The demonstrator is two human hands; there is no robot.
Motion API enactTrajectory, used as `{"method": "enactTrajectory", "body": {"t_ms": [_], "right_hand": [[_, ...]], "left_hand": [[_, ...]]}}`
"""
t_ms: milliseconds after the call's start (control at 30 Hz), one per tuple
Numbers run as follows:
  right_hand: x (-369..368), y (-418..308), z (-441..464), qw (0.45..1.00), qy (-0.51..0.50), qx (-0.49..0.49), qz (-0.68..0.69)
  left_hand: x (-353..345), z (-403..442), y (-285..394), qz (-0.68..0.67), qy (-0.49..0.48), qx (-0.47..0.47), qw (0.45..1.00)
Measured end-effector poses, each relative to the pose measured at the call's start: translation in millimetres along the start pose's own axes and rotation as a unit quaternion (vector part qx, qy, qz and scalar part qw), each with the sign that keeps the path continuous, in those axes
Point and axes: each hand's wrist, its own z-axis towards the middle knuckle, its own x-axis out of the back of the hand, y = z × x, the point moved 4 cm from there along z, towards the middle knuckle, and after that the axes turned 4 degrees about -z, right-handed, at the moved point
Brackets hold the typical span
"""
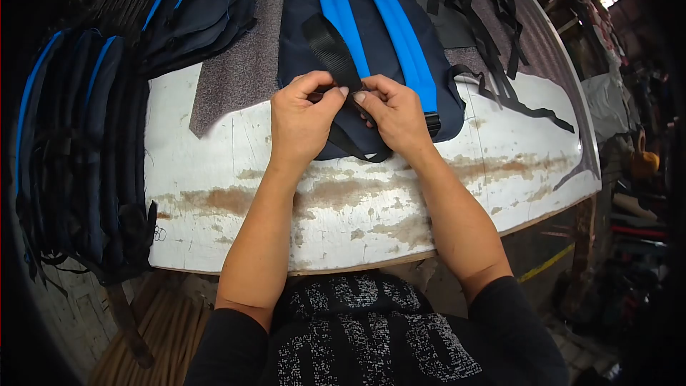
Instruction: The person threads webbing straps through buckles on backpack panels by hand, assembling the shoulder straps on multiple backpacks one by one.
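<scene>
A navy backpack lies on the table before me, its two bright blue shoulder straps facing up. Over its lower part, my left hand and my right hand meet with fingertips nearly touching. Both pinch a black webbing strap, which loops up between them and hangs down below toward the bag's bottom edge. Any buckle at the pinch is hidden by my fingers. A black buckle sits at the lower end of the right shoulder strap.
The worn white table has a curved front edge close to my body. Stacked backpacks stand at the left, with more bags at the back left. Loose black straps trail at the right. Grey speckled fabric lies beneath the backpack.
</scene>
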Motion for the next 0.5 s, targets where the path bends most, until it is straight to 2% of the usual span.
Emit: {"method": "enactTrajectory", "body": {"t_ms": [167,367,500], "right_hand": [[-0.1,-4.0,-1.4,1.0,-0.001,-0.005,-0.006],[1.0,-1.7,0.2,0.999,0.005,-0.011,0.031],[1.4,-2.3,-0.1,0.999,0.009,-0.012,0.032]], "left_hand": [[1.7,1.6,1.8,0.034,-0.029,-0.017,0.999],[-3.4,-2.7,5.8,0.08,-0.018,-0.016,0.996],[-4.4,-4.2,8.9,0.15,-0.01,-0.071,0.986]]}}
